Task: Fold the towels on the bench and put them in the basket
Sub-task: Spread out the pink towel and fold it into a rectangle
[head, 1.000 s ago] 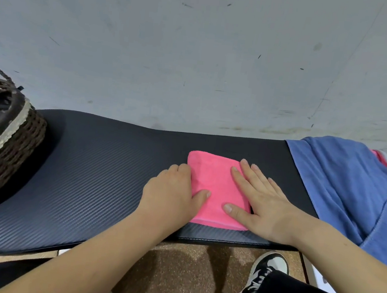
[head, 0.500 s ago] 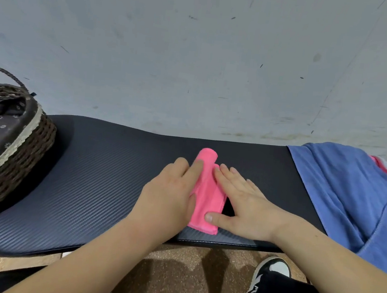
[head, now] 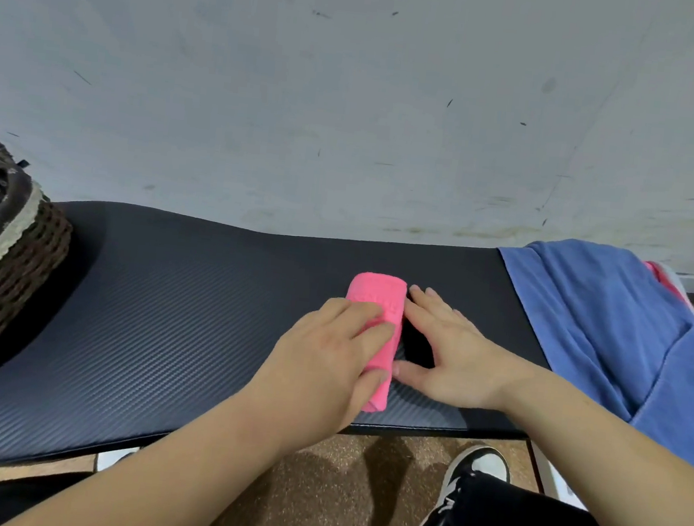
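The left hand [head: 326,359] lies over the near half of a folded pink towel [head: 378,296], fingers laid fairly straight across its top, thumb against its near end; whether it grips or only presses cannot be told; the right hand [head: 451,355] rests flat just right of the towel, fingers extended, fingertips and thumb touching its right edge. The towel is a narrow folded strip in the centre of the frame, on a bench [head: 160,307] padded in dark ribbed material; a brown woven basket [head: 6,265] with dark floral lining sits at the bench's left end, well apart from the towel; a blue cloth [head: 613,316] drapes over the right end, a sliver of pink fabric [head: 661,274] beyond it. Behind runs a scuffed pale grey wall [head: 354,92]; below, a speckled brown floor [head: 333,497] and a black-and-white shoe [head: 473,469].
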Demonstrator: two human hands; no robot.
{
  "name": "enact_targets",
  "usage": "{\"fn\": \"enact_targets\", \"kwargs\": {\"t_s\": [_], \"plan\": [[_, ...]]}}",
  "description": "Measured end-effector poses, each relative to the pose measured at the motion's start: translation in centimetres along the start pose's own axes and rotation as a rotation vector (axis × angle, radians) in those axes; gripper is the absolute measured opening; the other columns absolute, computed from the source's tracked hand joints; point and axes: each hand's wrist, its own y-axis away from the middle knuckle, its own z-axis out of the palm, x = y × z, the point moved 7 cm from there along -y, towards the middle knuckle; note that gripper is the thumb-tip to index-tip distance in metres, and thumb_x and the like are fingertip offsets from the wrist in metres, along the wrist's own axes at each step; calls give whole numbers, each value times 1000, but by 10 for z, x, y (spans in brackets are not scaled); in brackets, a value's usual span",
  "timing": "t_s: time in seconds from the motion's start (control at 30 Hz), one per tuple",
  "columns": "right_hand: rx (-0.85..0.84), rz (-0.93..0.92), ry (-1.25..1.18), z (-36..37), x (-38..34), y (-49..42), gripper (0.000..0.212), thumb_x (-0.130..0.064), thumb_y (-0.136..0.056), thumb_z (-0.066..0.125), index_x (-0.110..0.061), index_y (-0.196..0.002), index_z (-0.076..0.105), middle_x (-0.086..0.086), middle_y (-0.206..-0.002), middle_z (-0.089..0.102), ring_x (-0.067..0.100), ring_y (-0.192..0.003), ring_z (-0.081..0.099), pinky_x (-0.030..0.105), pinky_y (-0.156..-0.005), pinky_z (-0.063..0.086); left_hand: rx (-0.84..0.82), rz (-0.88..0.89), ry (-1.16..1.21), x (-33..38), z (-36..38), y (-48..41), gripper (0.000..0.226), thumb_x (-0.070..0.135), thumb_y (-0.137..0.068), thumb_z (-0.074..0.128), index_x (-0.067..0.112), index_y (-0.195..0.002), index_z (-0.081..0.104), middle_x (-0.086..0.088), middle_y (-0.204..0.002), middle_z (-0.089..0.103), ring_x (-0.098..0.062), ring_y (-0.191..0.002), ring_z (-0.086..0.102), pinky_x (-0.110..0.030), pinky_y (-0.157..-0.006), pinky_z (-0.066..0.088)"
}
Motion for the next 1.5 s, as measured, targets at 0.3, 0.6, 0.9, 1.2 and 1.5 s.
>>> {"fn": "enact_targets", "kwargs": {"t_s": [0.3, 0.6, 0.9, 1.2, 1.5], "plan": [[272, 17, -160, -26, -8, -11, 45, -40, -102, 53, -24, -144, 53, -8, -145, 57, 11, -135, 50, 29, -115, 37, 99, 64, -27, 5, 4, -4, 54, 42, -94, 46, 13, -136, 64, -4, -142, 61, -17, -132, 46, -26, -118, 29], [283, -1, -111, -33, -5, -18, 26, -35, -93, 66, -28, -118, 63, -10, -113, 65, 7, -106, 60, 34, -98, 49, -207, -513, 73, -29, 6, 5, 47, 67, -83, 59, 23, -98, 51, 6, -101, 46, -18, -97, 44, -33, -83, 45], [10, -146, -334, -33, -59, -10, 38, -30, -79, 88, -30, -111, 69, -11, -103, 72, 3, -92, 67, 26, -82, 54, -13, -499, 615, -63, -51, 41, 30, 34, -80, 78, 38, -101, 56, 15, -97, 67, -4, -88, 64, -28, -72, 55], [263, -119, -778, -20, -184, -19, 26, -38, -85, 82, -22, -102, 72, 0, -97, 78, 19, -90, 76, 48, -86, 62, 419, -732, 778, -127, -144, 136, 47, 36, -78, 86, 33, -116, 59, 13, -99, 72, 2, -86, 68, -19, -75, 56], [154, -156, -797, -15, -340, -85, 37, -54, -93, 64, -24, -116, 63, 5, -99, 72, 13, -87, 70, 45, -83, 61, 626, -874, 437, -244, -271, 220, 36, 34, -81, 83, 33, -114, 67, 8, -96, 73, -13, -87, 71, -36, -80, 60]]}}
